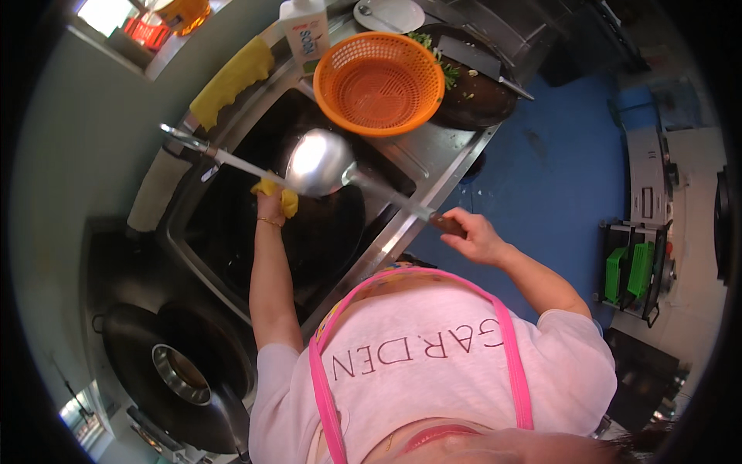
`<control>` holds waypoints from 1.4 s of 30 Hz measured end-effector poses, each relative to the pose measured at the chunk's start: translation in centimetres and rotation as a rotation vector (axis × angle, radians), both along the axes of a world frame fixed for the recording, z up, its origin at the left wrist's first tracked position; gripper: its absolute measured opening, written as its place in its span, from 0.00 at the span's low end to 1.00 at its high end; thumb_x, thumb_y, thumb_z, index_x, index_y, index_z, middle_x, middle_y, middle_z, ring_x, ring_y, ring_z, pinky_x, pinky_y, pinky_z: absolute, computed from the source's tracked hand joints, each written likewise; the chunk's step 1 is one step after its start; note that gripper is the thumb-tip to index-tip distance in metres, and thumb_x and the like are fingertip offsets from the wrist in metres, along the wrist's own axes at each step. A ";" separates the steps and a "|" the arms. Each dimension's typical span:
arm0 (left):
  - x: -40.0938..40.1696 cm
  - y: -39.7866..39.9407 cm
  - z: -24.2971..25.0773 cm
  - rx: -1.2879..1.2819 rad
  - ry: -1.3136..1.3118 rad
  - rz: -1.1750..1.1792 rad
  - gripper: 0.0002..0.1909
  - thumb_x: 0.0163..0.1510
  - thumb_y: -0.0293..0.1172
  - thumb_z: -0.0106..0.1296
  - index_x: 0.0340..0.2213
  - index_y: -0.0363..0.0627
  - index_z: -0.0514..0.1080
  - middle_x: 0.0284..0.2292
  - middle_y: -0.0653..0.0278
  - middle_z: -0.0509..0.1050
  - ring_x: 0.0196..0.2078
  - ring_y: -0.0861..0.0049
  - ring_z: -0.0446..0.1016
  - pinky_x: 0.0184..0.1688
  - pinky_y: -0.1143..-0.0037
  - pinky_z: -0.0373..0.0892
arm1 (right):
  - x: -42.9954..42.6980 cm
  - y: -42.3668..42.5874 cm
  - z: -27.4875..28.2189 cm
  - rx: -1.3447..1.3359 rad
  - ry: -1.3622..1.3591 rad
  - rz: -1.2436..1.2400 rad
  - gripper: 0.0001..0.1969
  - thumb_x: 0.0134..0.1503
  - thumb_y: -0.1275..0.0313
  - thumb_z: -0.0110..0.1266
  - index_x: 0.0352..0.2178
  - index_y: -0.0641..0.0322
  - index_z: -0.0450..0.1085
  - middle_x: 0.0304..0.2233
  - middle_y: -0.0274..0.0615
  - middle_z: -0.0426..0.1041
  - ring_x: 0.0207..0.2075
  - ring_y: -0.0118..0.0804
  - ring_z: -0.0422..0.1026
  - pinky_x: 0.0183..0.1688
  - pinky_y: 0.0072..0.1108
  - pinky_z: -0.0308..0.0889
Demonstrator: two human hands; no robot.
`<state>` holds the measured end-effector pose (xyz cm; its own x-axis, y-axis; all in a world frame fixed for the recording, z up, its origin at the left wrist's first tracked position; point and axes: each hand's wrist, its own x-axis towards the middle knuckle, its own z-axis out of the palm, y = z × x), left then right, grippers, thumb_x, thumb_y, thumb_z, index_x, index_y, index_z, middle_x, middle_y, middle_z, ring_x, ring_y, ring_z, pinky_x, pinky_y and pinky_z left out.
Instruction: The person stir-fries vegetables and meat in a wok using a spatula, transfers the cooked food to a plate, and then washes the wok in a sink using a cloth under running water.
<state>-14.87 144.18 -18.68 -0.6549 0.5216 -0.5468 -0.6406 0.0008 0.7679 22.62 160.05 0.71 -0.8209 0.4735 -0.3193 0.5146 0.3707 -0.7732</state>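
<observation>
My right hand (pixel 475 236) grips the wooden handle of a large metal wok ladle (pixel 319 159). The ladle's rounded, shiny bowl is over the dark sink basin (pixel 324 243). Yellow cloth (pixel 288 203) is bunched in my left hand (pixel 270 206), just below the ladle's bowl; whether it touches the metal I cannot tell. From the wall side a metal faucet (pixel 232 161) reaches over the basin, its spout ending near the cloth and the ladle. What lies deep in the basin is too dark to tell.
An orange plastic colander (pixel 371 124) stands at the sink's far edge beside a white bottle (pixel 304 35). Right of it, a round chopping board (pixel 481 104) bears a cleaver (pixel 469 57) and cut greens (pixel 449 75). Another yellow cloth (pixel 232 81) drapes the ledge. At lower left sits a dark wok (pixel 133 359).
</observation>
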 end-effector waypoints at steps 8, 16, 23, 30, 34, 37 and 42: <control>1.3 3.4 0.8 -0.106 0.009 0.202 0.20 0.53 0.38 0.45 0.38 0.29 0.65 0.33 0.52 0.72 0.31 0.62 0.74 0.32 0.68 0.72 | -7.7 14.0 -1.4 0.479 0.402 -0.499 0.20 0.50 0.68 0.48 0.45 0.61 0.61 0.28 0.51 0.71 0.32 0.46 0.71 0.36 0.28 0.65; 1.7 -3.6 2.3 -0.138 -0.231 0.184 0.14 0.51 0.29 0.43 0.40 0.35 0.64 0.37 0.54 0.69 0.37 0.60 0.71 0.38 0.64 0.70 | -14.7 25.8 -9.0 0.566 0.094 -0.546 0.17 0.49 0.58 0.45 0.35 0.57 0.69 0.32 0.51 0.71 0.36 0.54 0.69 0.38 0.36 0.64; 4.0 -0.4 1.6 -0.316 0.082 0.341 0.21 0.46 0.20 0.44 0.44 0.36 0.60 0.38 0.56 0.67 0.40 0.64 0.69 0.40 0.69 0.68 | -8.9 12.8 -5.9 0.144 0.580 -0.592 0.09 0.54 0.70 0.48 0.24 0.64 0.67 0.21 0.31 0.67 0.22 0.21 0.62 0.25 0.15 0.59; 4.5 8.9 -8.9 -0.946 0.527 0.082 0.28 0.43 0.31 0.52 0.48 0.46 0.60 0.46 0.50 0.55 0.48 0.59 0.59 0.48 0.68 0.61 | -10.4 -0.9 -8.2 -0.698 0.061 -0.096 0.08 0.54 0.70 0.47 0.28 0.65 0.71 0.21 0.31 0.68 0.26 0.20 0.65 0.30 0.13 0.61; 7.0 9.5 -13.0 -0.774 0.827 -0.134 0.22 0.43 0.29 0.50 0.43 0.45 0.63 0.44 0.51 0.60 0.45 0.57 0.62 0.45 0.68 0.63 | -12.4 -0.7 -14.0 -0.638 0.092 -0.311 0.17 0.54 0.67 0.48 0.42 0.68 0.64 0.41 0.43 0.67 0.42 0.32 0.65 0.45 0.20 0.59; 8.6 3.3 -14.9 -0.743 0.672 -0.552 0.19 0.41 0.24 0.51 0.39 0.46 0.64 0.41 0.53 0.63 0.44 0.56 0.64 0.44 0.67 0.64 | -16.8 0.4 -19.3 -0.888 -0.137 -0.743 0.27 0.54 0.62 0.47 0.52 0.66 0.54 0.52 0.44 0.59 0.53 0.34 0.57 0.53 0.22 0.50; 9.5 -1.5 -10.6 -0.857 0.921 -1.050 0.20 0.37 0.22 0.53 0.37 0.45 0.67 0.39 0.52 0.65 0.44 0.58 0.65 0.45 0.70 0.63 | -23.4 3.5 -27.6 -0.748 0.027 -1.054 0.19 0.55 0.62 0.45 0.44 0.65 0.63 0.41 0.42 0.68 0.42 0.35 0.65 0.44 0.25 0.59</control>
<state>-5.41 142.64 -29.33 -0.4795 0.6897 -0.5425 0.5617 0.7162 0.4142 -0.75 163.50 -26.90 -0.1734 0.6075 -0.7752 0.2736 -0.7264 -0.6305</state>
